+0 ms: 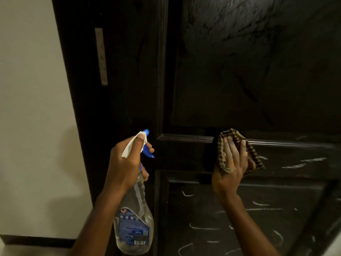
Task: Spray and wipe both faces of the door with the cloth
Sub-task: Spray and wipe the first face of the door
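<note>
Both hands are busy: the left hand [129,163] grips the neck of a clear plastic spray bottle [134,224] with a blue trigger, 1 finger on that trigger. The right hand [230,163], fingers nearly straight, presses a checked brown-and-black cloth [256,159] against the dark panelled wooden door [239,71] at its horizontal rail, right of frame centre. The door face lies straight ahead of both hands, its long axis vertical. The bottle's long axis runs from bottom centre up to the nozzle, which points away toward the door's left stile. White scribbled marks [203,228] sit on the lower panel just below the right hand, which is nearer them, so the wipe probably goes downward.
</note>
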